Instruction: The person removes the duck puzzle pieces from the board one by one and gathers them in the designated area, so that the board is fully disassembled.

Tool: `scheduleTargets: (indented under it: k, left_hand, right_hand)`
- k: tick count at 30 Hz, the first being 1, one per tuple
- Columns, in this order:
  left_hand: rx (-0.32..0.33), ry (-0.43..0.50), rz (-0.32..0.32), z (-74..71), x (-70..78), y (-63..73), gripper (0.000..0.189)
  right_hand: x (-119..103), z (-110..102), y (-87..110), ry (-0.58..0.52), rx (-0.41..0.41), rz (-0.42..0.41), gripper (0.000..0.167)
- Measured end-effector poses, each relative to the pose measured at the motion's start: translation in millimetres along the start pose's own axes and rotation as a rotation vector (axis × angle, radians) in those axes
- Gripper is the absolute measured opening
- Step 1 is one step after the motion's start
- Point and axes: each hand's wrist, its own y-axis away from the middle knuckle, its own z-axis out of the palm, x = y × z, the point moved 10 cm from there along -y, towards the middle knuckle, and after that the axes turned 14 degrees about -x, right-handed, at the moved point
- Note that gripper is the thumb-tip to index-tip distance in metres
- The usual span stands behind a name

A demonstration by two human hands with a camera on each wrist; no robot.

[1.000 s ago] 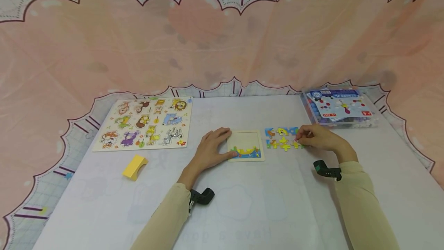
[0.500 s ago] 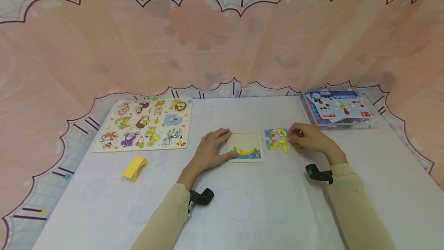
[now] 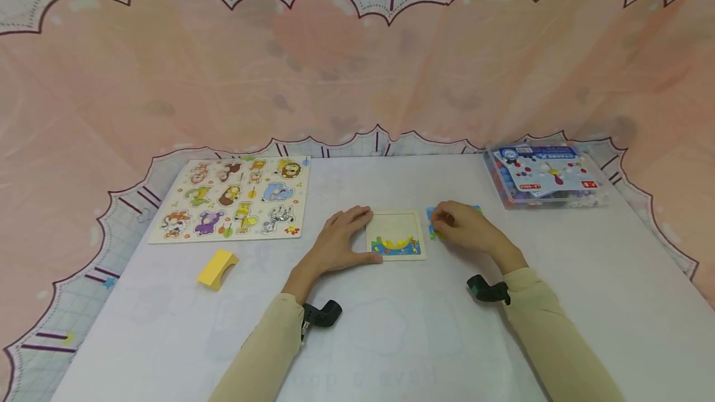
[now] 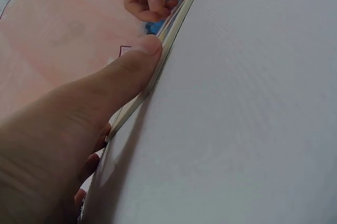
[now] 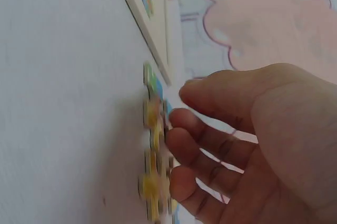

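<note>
A small wooden jigsaw tray [image 3: 394,226] lies on the table, with blue and yellow pieces [image 3: 395,247] fitted along its near side. My left hand [image 3: 339,244] holds this tray, thumb at the near edge and fingers at the far left corner; the left wrist view shows the thumb [image 4: 142,48] on its rim. My right hand [image 3: 466,228] hovers over loose jigsaw pieces [image 5: 152,182] right of the tray, covering most of them in the head view. Its fingers are loosely bent, with no piece visible between thumb [image 5: 210,95] and fingertips.
An animal puzzle board [image 3: 231,200] lies at the back left, with a yellow arched block [image 3: 218,270] in front of it. A clear plastic box [image 3: 547,175] with a printed card stands at the back right. A patterned curtain [image 3: 357,73] hangs behind the white table.
My right hand has moved left across the loose pieces, from their right end to near the tray. The left hand stays at the tray, its thumb shifted slightly towards the near edge.
</note>
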Motion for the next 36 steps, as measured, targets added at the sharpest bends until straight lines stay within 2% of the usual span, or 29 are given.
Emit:
scheduleTargets:
  k: [8,15,24,30,36]
  left_hand:
    - [0.000,0.000,-0.015,-0.3,-1.7,-0.5,0.093]
    - [0.003,0.006,-0.021,-0.8,-2.0,-0.3,0.092]
    - [0.012,0.015,-0.009,-1.9,-0.6,0.1,0.092]
    - [0.018,0.024,-0.003,-2.3,0.0,1.0,0.091]
    - [0.005,0.028,-0.011,0.0,-1.1,-0.1,0.091]
  right_hand:
    - [-30,10,-8.7,0.014,0.020,-0.106,0.013]
    - [-49,25,-16.1,0.005,-0.030,-0.122,0.020]
    - [-71,43,-19.4,0.117,-0.054,-0.171,0.022]
    - [-75,55,-21.2,0.179,-0.080,-0.154,0.023]
    - [-72,59,-21.8,0.185,-0.077,-0.132,0.021]
